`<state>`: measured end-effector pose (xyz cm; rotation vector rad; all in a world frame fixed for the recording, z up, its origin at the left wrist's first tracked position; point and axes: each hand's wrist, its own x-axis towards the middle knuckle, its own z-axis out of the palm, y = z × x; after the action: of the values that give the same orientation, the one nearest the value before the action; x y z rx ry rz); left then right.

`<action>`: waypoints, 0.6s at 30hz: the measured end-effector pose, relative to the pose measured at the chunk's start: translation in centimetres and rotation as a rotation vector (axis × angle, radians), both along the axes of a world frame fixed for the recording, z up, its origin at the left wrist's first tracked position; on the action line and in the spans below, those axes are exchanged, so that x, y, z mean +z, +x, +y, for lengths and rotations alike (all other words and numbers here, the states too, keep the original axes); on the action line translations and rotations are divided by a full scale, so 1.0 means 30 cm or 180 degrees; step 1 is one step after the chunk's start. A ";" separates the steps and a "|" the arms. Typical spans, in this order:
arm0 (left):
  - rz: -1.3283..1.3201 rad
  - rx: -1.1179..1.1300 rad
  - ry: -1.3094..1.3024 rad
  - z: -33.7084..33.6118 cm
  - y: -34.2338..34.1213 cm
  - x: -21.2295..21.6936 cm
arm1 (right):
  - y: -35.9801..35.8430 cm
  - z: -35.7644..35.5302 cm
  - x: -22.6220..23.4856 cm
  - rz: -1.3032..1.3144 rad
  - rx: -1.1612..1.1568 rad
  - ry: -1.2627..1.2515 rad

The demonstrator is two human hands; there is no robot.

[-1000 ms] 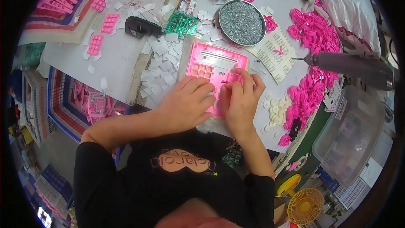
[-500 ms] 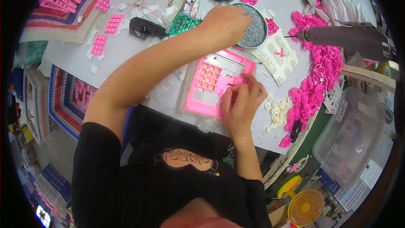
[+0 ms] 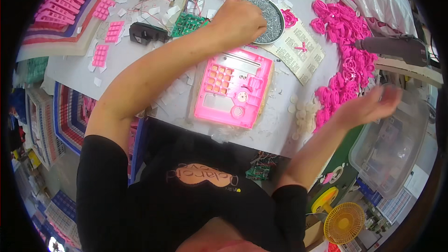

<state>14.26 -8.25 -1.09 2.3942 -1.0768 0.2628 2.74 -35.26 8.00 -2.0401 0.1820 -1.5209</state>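
Observation:
My left hand is closed, its fingers curled over the near-left side of a round dish of small silver screws. Whatever its fingertips hold is hidden. Below it on the table lies a pink plastic casing, with a grid of square openings, a long slot and a round ring. A small white round part sits inside the casing. Out to the right, my right hand is raised and blurred, its fingers apart and nothing visible in them. It is below a dark grey electric screwdriver, not touching it.
Pink plastic parts are heaped along the table's right side, beside white round pieces. A printed sheet lies near the dish. Green circuit boards with wires and a black part lie at back left. A clear bin stands right.
My right hand has left the pink casing and swung right toward the electric screwdriver. My left hand stays at the screw dish. The whole view has shifted slightly.

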 end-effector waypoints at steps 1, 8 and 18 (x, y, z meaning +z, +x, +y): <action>0.0309 -0.0167 -0.0518 -0.024 -0.028 0.004 | 0.046 -0.149 0.059 0.0401 0.0143 -0.0189; 0.0631 -0.0600 -0.0877 0.099 -0.377 0.087 | 0.170 -0.134 0.218 0.1833 0.2787 0.1217; 0.0848 -0.0504 -0.1169 0.151 -0.533 0.055 | -0.186 0.395 0.041 0.0966 0.4709 0.2462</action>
<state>-1.73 -3.72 0.56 1.9435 -0.9900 0.0741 -2.83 -23.42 9.22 -1.1244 -0.4713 -0.1295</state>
